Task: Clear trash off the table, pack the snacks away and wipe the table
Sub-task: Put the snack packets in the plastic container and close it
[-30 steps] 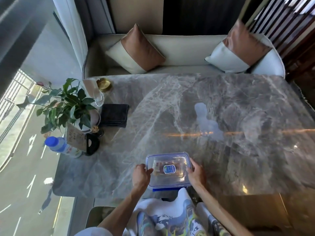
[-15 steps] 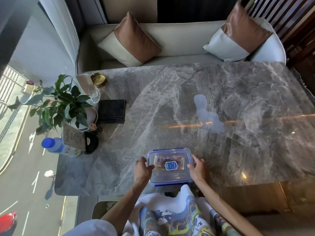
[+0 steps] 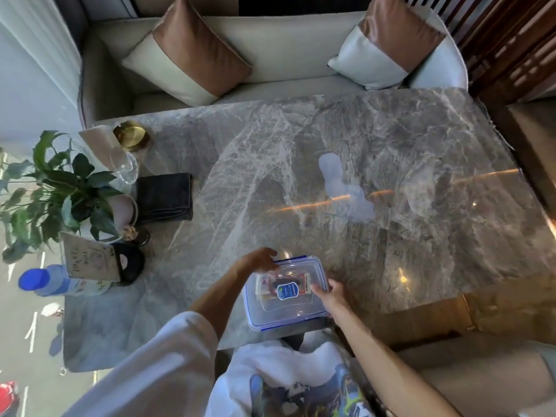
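A clear plastic snack box [image 3: 285,293] with a blue-rimmed lid sits at the near edge of the grey marble table [image 3: 391,236]. Snack packets show through the lid under a blue round sticker. My left hand [image 3: 258,261] curls over the box's far left corner. My right hand [image 3: 328,296] grips its right side. A folded dark cloth [image 3: 165,196] lies at the left of the table, beside the plant.
At the table's left edge stand a potted plant [image 3: 66,194], a clear glass [image 3: 126,167], a gold dish [image 3: 131,136], a small card stand [image 3: 90,261] and a blue-capped water bottle [image 3: 51,281]. A cream sofa [image 3: 270,55] with two cushions runs behind the table. A pale smear [image 3: 343,188] marks the tabletop's middle.
My left hand has slid from the box's left side up to its far left corner. The box has turned slightly. The view has moved closer.
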